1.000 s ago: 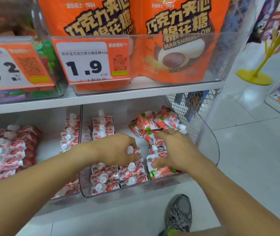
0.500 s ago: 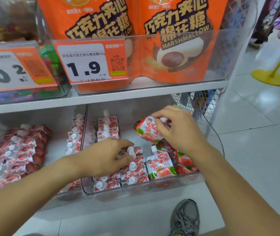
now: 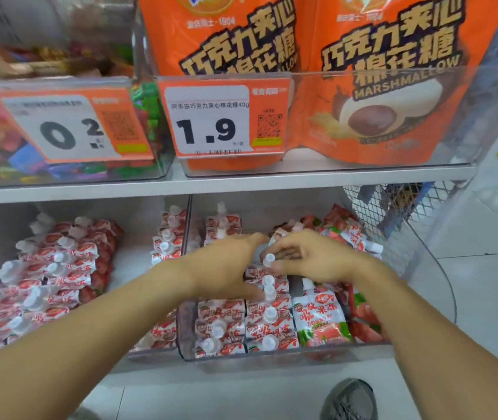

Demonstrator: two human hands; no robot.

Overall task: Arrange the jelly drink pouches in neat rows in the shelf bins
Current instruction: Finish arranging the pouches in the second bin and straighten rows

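Red-and-white jelly drink pouches with white caps lie in rows in a clear bin [image 3: 272,356] on the lower shelf. My left hand [image 3: 226,268] lies over the left and middle rows, fingers stretched toward the back and thumb against a cap. My right hand [image 3: 308,259] pinches one jelly drink pouch by its cap [image 3: 269,259] above the middle row, its fingertips almost meeting my left hand's. Loose pouches [image 3: 341,228] are heaped at the bin's back right. One pouch [image 3: 322,319] stands face-up at the front right. A neighbouring bin holds more pouches [image 3: 54,268].
The upper shelf edge [image 3: 211,183] hangs just above the bins, carrying orange marshmallow bags [image 3: 393,86] and price tags [image 3: 223,119]. Wire mesh [image 3: 393,213] closes the shelf's right side. My shoe [image 3: 350,401] stands on the tiled floor below.
My right hand carried the pouch it lifted from the right-hand heap over to the middle row. My left hand slid farther back along the rows.
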